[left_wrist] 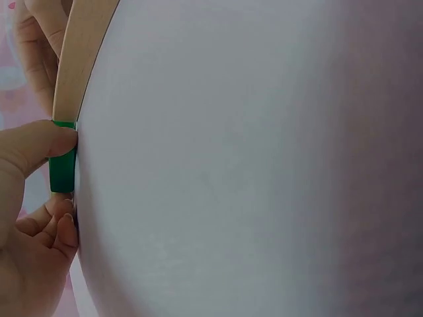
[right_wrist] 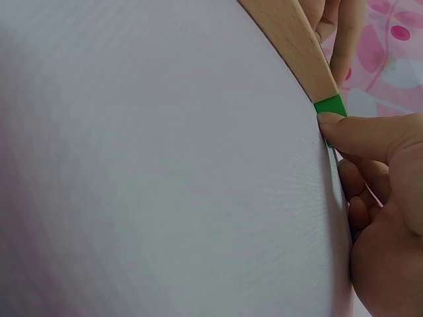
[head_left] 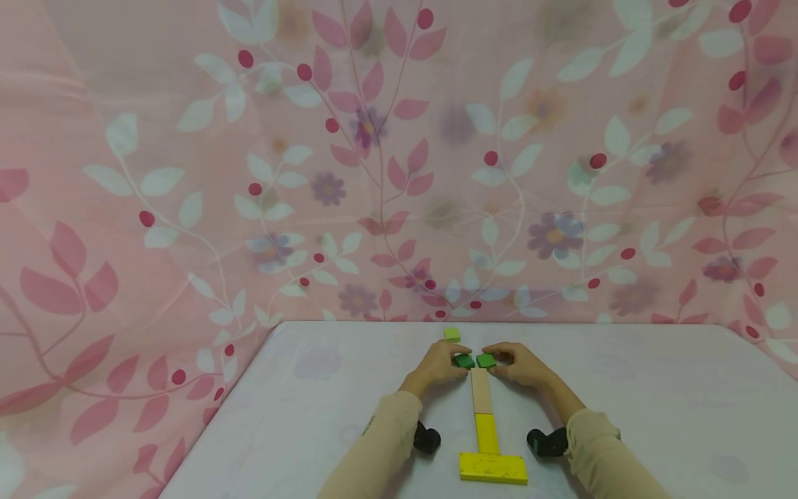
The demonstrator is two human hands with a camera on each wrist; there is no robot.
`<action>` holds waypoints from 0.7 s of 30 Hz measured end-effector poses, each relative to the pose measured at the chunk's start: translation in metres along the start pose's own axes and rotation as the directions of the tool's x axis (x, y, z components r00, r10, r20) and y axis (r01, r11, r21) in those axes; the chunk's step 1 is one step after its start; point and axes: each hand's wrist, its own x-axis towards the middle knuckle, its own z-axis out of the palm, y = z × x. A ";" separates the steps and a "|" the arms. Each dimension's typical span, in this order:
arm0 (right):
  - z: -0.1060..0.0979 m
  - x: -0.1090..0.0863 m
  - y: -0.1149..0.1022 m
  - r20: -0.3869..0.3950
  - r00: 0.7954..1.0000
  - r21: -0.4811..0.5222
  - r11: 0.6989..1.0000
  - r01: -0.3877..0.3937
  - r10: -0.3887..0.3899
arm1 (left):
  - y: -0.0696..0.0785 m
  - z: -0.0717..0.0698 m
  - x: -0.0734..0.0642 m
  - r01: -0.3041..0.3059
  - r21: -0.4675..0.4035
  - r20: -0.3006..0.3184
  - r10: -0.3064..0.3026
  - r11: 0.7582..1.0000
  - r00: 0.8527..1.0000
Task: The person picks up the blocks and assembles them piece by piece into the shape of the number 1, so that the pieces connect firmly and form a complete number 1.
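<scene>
A dark green block [head_left: 464, 361] is pinched between the thumb and fingers of my left hand [head_left: 441, 362], flat on the table. My right hand [head_left: 522, 364] pinches a lighter green block [head_left: 485, 360] just to its right, a narrow gap apart. Both blocks sit at the far end of a plain wooden block [head_left: 481, 391]. From there a yellow block [head_left: 487, 434] continues the line toward me, meeting a wider yellow block [head_left: 493, 468] laid crosswise. In the left wrist view my thumb covers part of the dark green block [left_wrist: 63, 173].
A small light-green block [head_left: 451, 335] lies beyond my left hand, near the table's far edge. The white-covered table [head_left: 299, 416] ends at a pink floral cloth [head_left: 399, 173]. Black wrist devices [head_left: 548, 442] hang under both forearms.
</scene>
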 end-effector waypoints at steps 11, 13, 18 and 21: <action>0.000 -0.001 -0.007 -0.003 1.000 0.046 0.999 0.027 -0.027 | -0.001 -0.005 -0.003 0.057 -0.088 0.005 -0.057 0.994 0.998; 0.000 -0.001 -0.007 -0.001 1.000 0.042 0.999 0.021 -0.021 | -0.002 -0.005 -0.003 0.069 -0.111 0.008 -0.069 0.991 0.998; 0.000 0.000 -0.004 0.004 1.000 0.013 1.000 0.001 -0.001 | -0.002 -0.006 -0.003 0.100 -0.164 0.016 -0.098 0.981 0.995; -0.002 -0.001 -0.003 0.006 1.000 0.013 1.000 0.001 -0.001 | -0.001 -0.006 -0.003 0.115 -0.181 0.015 -0.115 0.977 0.993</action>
